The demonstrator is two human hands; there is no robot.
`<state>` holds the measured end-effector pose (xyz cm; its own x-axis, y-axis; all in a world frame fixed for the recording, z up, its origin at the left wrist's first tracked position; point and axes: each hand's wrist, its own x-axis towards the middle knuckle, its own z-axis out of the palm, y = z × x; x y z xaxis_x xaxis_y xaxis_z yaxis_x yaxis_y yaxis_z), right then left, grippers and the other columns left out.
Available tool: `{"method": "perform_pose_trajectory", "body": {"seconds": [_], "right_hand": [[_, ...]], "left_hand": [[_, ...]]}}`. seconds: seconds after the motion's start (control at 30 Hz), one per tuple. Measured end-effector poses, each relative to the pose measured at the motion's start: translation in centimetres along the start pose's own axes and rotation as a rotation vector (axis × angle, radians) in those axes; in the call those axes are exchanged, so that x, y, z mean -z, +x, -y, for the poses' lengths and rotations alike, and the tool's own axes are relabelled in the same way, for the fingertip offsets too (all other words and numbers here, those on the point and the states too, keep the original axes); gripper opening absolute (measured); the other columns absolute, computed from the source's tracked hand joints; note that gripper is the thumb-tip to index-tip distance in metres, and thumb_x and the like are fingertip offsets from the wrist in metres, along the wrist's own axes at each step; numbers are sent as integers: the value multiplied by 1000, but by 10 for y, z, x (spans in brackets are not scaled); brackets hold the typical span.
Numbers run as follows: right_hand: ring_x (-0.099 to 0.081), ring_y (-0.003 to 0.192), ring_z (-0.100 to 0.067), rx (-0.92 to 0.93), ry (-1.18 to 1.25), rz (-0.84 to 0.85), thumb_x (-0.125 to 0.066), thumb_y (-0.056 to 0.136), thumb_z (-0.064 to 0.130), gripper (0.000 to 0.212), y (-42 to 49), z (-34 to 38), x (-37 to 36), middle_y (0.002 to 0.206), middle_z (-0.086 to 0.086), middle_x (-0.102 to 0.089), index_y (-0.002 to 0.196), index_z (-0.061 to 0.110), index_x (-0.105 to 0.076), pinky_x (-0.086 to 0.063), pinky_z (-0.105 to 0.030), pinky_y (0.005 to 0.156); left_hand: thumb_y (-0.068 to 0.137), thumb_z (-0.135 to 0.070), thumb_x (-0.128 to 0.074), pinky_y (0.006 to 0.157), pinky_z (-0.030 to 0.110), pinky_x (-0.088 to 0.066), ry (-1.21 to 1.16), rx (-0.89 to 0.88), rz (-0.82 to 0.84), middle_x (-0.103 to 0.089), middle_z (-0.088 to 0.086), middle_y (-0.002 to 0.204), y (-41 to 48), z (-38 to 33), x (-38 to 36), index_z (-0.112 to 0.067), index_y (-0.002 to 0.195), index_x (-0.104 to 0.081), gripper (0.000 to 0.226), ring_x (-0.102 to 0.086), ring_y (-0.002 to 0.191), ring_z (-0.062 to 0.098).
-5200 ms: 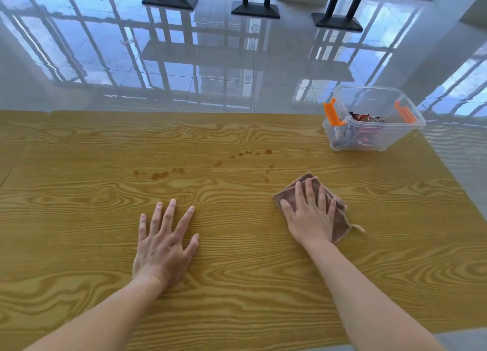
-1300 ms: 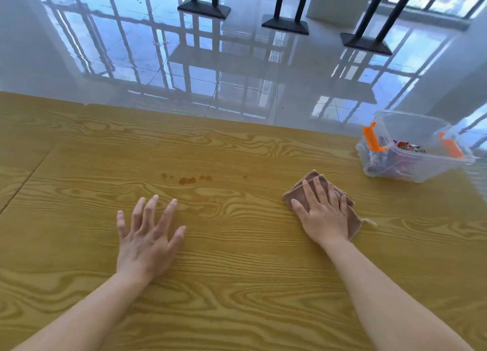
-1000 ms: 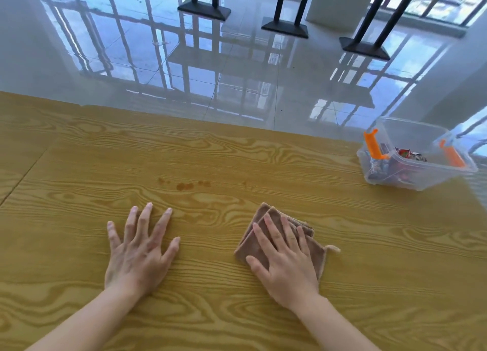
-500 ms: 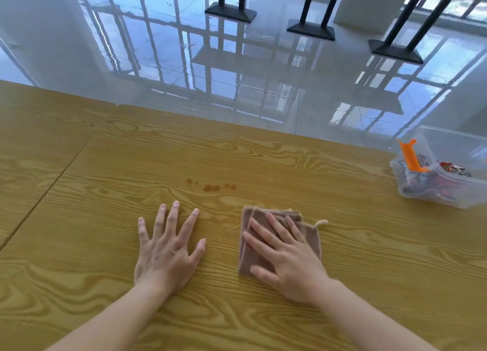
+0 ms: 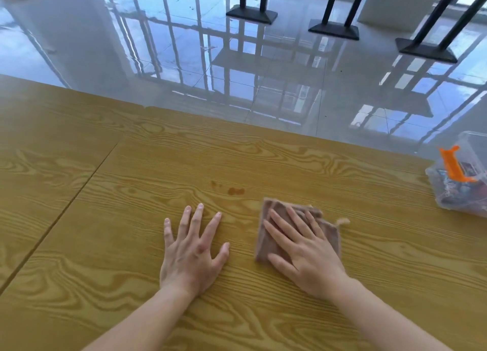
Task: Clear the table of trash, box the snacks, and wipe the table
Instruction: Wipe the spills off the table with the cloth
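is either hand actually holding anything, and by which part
Nothing is gripped. The right hand presses flat, fingers straight, on top of the folded brown cloth; the left hand lies flat on the table.

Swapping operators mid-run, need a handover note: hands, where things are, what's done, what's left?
Left hand: flat on the table, holds nothing.
Right hand: fingers straight, pressing the brown cloth onto the table.
Clear box: at the table's right edge, partly out of frame, snack packets inside.
Done: snacks boxed; no trash in view.
Left: reddish stains just beyond the cloth, towards the far edge, not yet wiped.
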<state>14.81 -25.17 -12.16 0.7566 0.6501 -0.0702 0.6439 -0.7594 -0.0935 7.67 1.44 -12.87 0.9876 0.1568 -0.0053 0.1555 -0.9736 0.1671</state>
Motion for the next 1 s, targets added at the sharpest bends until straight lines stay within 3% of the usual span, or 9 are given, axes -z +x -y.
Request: {"method": "perform_pose_trajectory", "body": {"seconds": [0.1, 0.27, 0.4, 0.5, 0.57, 0.7, 0.77, 0.87, 1.0], "right_hand": [[13, 155, -14, -155, -58, 37, -16, 96, 77, 71, -19, -48, 7, 168, 15, 4, 158, 46, -2, 8, -46, 123], [24, 152, -21, -661, 144, 49, -8, 95, 72, 72, 94, -40, 24, 166, 13, 18, 159, 41, 5, 17, -53, 121], [26, 151, -18, -209, 76, 39, -12, 96, 72, 69, 85, 16, 15, 167, 15, 12, 158, 45, 2, 17, -50, 121], [9, 155, -15, 84, -24, 20, -20, 98, 73, 67, 19, 16, 3, 168, 17, -6, 158, 46, -8, 6, -47, 122], [11, 155, -12, 11, -45, 51, -17, 96, 75, 67, 3, -6, 6, 168, 18, -4, 157, 50, -5, 6, -45, 123], [24, 152, -15, -515, 90, 63, -9, 93, 73, 72, 71, -2, 19, 166, 16, 16, 158, 45, 4, 17, -49, 122], [24, 152, -22, -637, 149, 58, -10, 96, 69, 71, 111, 26, 20, 167, 12, 17, 159, 39, 5, 17, -54, 120], [24, 152, -22, -424, 114, 29, -9, 97, 69, 71, 107, 71, 10, 166, 12, 18, 159, 39, 6, 15, -54, 121], [-3, 156, -24, -174, 39, -23, -24, 97, 69, 72, -4, 117, -9, 169, 10, -7, 160, 36, -14, -5, -53, 122]], "left_hand": [[87, -68, -34, 117, 64, -6, 12, -13, 5, -22, 6, 162, 1, -1, -2, -38, 151, -26, 70, -10, 151, 27], [88, -69, -28, 117, 63, -2, 28, -3, 18, -17, 5, 163, 2, -2, -1, -40, 151, -21, 70, -4, 151, 26], [87, -69, -27, 118, 62, 1, 22, -2, 27, -14, 5, 164, 2, -1, 1, -40, 151, -19, 71, -1, 151, 26], [86, -70, -25, 118, 60, 7, -11, 5, 49, -10, 2, 165, 2, -2, 5, -41, 151, -19, 72, 5, 151, 23], [85, -71, -24, 118, 56, 11, -52, -11, 84, -6, -2, 165, 2, 1, 8, -43, 151, -18, 72, 8, 151, 20], [85, -74, -16, 119, 55, 4, -28, -104, 100, -13, -5, 164, 19, 50, 21, -46, 149, -22, 70, -3, 150, 15], [85, -76, -7, 117, 60, 8, 57, -36, 99, 0, -3, 165, 31, 92, 27, -50, 150, -8, 70, 6, 151, 17], [82, -81, 3, 114, 62, 15, 76, 79, 142, 20, -4, 163, 37, 133, 25, -58, 144, 17, 67, 24, 147, 20], [84, -81, 0, 115, 63, 12, 59, 46, 79, 14, -1, 164, 33, 135, 19, -55, 145, 17, 69, 20, 149, 23]]}}
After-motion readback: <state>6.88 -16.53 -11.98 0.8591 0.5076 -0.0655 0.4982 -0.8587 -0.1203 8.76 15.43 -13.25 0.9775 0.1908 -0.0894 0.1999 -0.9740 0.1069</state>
